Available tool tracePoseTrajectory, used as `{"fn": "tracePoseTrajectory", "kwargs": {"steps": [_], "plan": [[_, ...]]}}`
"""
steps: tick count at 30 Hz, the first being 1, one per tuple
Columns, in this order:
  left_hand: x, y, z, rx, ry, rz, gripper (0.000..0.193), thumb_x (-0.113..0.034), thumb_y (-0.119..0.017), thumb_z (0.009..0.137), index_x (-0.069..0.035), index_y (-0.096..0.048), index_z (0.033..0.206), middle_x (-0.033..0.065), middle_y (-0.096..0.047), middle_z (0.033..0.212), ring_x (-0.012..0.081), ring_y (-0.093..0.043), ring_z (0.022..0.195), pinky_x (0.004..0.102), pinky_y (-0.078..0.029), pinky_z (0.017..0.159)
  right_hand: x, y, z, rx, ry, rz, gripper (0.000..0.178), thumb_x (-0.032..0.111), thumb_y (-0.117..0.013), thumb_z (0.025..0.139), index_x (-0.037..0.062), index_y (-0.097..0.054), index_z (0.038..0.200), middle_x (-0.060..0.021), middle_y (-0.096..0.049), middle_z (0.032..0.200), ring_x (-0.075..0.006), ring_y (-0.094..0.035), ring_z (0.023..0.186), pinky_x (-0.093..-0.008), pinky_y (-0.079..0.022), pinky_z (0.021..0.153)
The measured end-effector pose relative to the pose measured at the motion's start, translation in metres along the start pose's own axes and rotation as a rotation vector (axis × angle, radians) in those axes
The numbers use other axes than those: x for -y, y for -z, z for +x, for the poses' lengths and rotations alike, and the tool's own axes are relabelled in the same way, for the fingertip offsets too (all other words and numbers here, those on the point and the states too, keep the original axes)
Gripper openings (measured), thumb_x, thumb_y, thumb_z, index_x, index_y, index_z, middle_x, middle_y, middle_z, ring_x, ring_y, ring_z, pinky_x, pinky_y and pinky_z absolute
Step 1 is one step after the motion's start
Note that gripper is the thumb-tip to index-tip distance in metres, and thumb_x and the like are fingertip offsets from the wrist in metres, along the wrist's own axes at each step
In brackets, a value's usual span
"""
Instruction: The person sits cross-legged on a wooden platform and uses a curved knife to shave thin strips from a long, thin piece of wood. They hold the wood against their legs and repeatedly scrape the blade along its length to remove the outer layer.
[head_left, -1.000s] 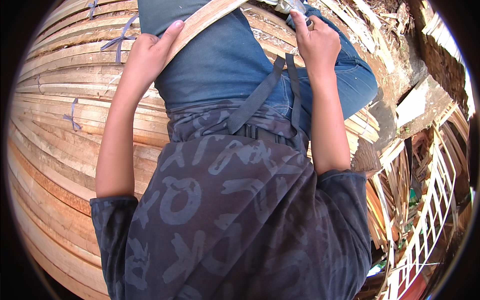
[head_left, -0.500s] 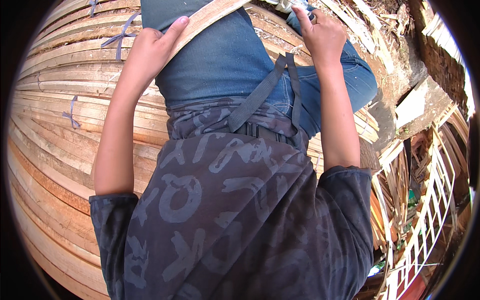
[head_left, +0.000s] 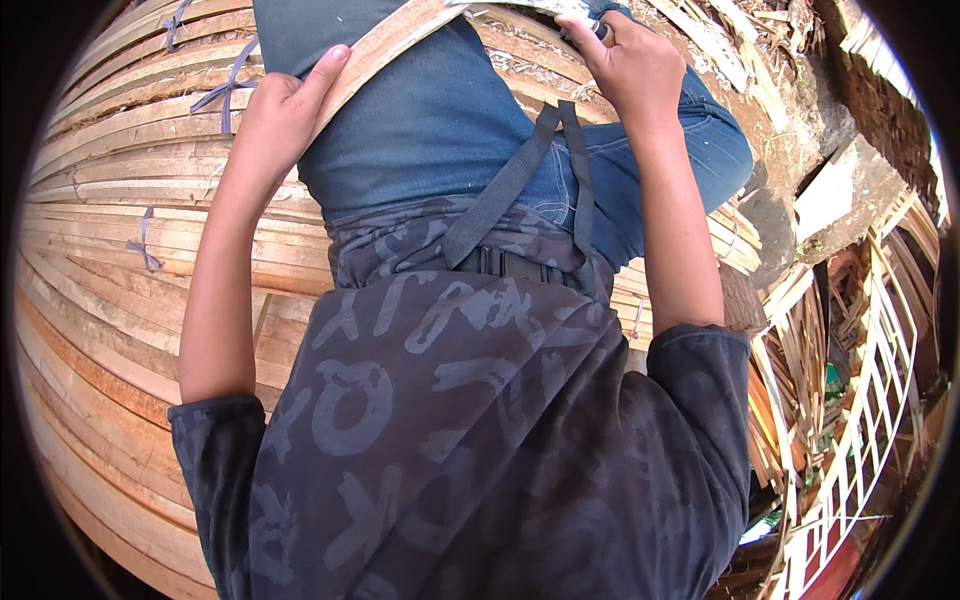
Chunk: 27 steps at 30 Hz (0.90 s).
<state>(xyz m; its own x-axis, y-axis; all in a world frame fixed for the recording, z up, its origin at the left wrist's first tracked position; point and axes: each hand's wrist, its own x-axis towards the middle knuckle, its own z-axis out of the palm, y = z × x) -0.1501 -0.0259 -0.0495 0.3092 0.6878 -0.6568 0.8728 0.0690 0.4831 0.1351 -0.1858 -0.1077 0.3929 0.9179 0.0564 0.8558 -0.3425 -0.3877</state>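
Observation:
My left hand point(head_left: 285, 112) is closed round the near end of a pale wooden strip point(head_left: 385, 52), its thumb lying along the top. The strip slants up across my jeans-clad thigh to the picture's upper edge. In my right hand point(head_left: 640, 70) is the dark handle of a knife point(head_left: 530, 6), gripped with the thumb toward the blade. The bright blade points left, close to the strip's far end; the upper edge cuts off part of it, so I cannot tell whether they touch.
Long stacked wooden slats point(head_left: 110, 330), some bundled with purple ties point(head_left: 228, 90), fill the left side. At the right lie a stone block point(head_left: 850, 195), loose wood splints point(head_left: 795, 350) and a pale lattice point(head_left: 850, 440). Wood shavings litter the ground at upper right.
My left hand and the strip have shifted slightly left and down. The knife has swung left, with its blade now closer to the strip's far end.

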Motion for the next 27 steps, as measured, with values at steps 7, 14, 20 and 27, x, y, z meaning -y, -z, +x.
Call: {"fn": "tracePoseTrajectory", "kwargs": {"steps": [7,14,20,27], "plan": [[-0.004,0.006,-0.002,-0.013,-0.023,0.062,0.074,-0.059,-0.058,0.087,-0.003,-0.043,0.042,-0.0020,-0.031,0.041,0.0090,-0.033,0.041,0.0289,-0.028,0.040,-0.054,-0.022,0.001,-0.081,-0.327,0.091,0.057,0.059,-0.059,0.085,0.0047,-0.065,0.069,-0.0121,-0.058,0.054,-0.0327,-0.059,0.053,-0.0396,-0.045,0.049],[-0.009,0.004,-0.001,-0.017,0.044,0.038,0.073,-0.058,-0.060,0.087,-0.003,-0.043,0.043,-0.0026,-0.033,0.043,0.0081,-0.032,0.042,0.0289,-0.026,0.040,-0.004,-0.038,-0.016,-0.110,-0.211,-0.009,0.055,0.060,-0.058,0.085,0.0081,-0.063,0.065,-0.0119,-0.057,0.053,-0.0338,-0.061,0.055,-0.0397,-0.046,0.048],[-0.014,0.003,-0.002,-0.021,0.041,0.026,0.073,-0.058,-0.059,0.088,-0.001,-0.043,0.045,-0.0018,-0.031,0.044,0.0093,-0.032,0.044,0.0294,-0.029,0.042,-0.007,-0.042,-0.011,-0.139,-0.270,-0.054,0.059,0.063,-0.055,0.085,0.0092,-0.063,0.063,-0.0113,-0.057,0.052,-0.0333,-0.060,0.054,-0.0401,-0.046,0.048],[-0.008,0.003,-0.001,-0.008,0.021,0.031,0.073,-0.057,-0.059,0.088,-0.002,-0.042,0.043,-0.0022,-0.031,0.043,0.0082,-0.031,0.043,0.0288,-0.027,0.041,0.012,-0.020,-0.018,-0.050,0.005,-0.058,0.060,0.064,-0.057,0.083,0.0078,-0.061,0.063,-0.0085,-0.054,0.049,-0.0298,-0.058,0.049,-0.0375,-0.044,0.045]]}}
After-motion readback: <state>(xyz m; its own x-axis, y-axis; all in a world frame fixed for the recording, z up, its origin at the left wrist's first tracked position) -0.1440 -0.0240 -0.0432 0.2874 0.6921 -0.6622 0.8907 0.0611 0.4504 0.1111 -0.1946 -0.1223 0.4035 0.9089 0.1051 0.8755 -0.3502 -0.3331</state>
